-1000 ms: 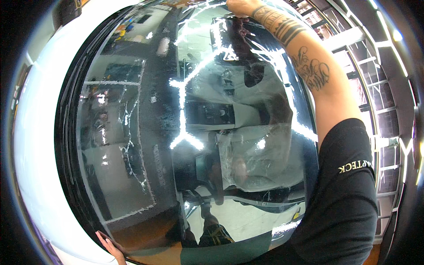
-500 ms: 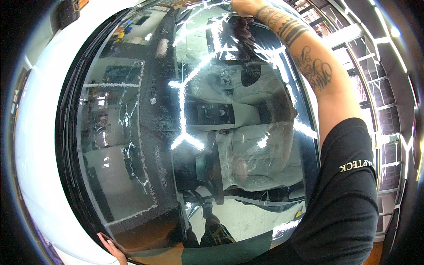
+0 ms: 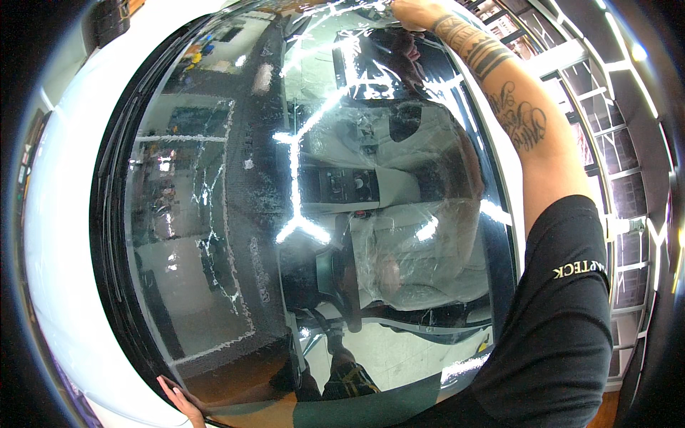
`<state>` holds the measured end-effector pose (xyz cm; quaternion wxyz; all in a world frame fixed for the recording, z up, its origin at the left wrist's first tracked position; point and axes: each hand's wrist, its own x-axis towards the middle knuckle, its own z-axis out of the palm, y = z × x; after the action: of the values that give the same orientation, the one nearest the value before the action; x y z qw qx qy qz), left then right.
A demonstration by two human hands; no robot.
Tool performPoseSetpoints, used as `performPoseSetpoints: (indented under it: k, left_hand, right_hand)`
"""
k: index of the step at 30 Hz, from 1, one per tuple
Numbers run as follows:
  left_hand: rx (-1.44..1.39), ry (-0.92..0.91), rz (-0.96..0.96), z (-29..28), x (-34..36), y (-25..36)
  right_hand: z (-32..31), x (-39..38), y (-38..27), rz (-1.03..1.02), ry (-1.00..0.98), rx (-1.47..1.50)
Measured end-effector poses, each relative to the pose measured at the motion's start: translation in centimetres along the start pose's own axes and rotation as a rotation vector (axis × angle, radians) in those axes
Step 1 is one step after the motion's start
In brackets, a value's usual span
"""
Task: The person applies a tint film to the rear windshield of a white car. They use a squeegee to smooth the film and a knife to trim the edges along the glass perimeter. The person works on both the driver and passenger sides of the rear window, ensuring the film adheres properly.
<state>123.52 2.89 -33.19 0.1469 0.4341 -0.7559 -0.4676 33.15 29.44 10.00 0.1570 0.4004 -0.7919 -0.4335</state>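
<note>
A large car windshield fills the middle of the view, with wet streaks and bright light reflections on its surface. My left hand rests at the lower left edge of the glass, fingers stretched out flat. Up at the top edge, my tattooed right arm reaches across the roof side of the glass. My right hand is closed there, close to the glass; what it holds, if anything, is hidden by the hand and the frame's edge.
A black cowl strip runs along the windshield's left side, beside the white hood. Through the glass show a steering wheel, a centre console and grey seats. A black case stands at the upper left.
My right hand and forearm have shifted a little to the right along the top of the glass. My left hand has stayed in place.
</note>
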Motion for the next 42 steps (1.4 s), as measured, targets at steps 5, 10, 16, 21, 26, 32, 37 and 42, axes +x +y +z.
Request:
performPoseSetpoints:
  k: [5,10,16,21,26,32,37,42]
  left_hand:
    - [-0.112,-0.002,0.049,-0.3,0.4,-3.0]
    - [-0.120,-0.018,0.033,-0.2,0.2,-3.1]
    - [-0.171,-0.023,0.034,-0.2,0.3,-3.0]
    - [-0.195,-0.036,0.018,0.0,0.4,-2.3]
    - [-0.174,-0.018,0.023,-0.5,-0.2,-2.4]
    - [-0.208,-0.042,0.020,0.1,0.4,-2.1]
    - [-0.246,-0.032,0.023,0.0,0.2,-2.2]
    - [-0.189,-0.027,0.010,-0.3,0.1,-2.1]
  right_hand:
    - [1.7,0.4,1.6,-0.078,0.085,-0.028]
    - [1.0,-0.6,1.4,-0.003,0.051,-0.028]
    - [0.8,0.6,1.7,-0.056,-0.007,-0.026]
    - [1.9,0.9,2.5,-0.138,0.020,-0.110]
    - [1.0,1.1,1.8,-0.151,0.074,-0.134]
    - [3.7,2.4,3.6,-0.166,0.147,-0.209]
    - [3.2,3.6,3.4,-0.191,0.161,-0.161]
    - [2.0,1.7,2.7,-0.129,0.082,-0.070]
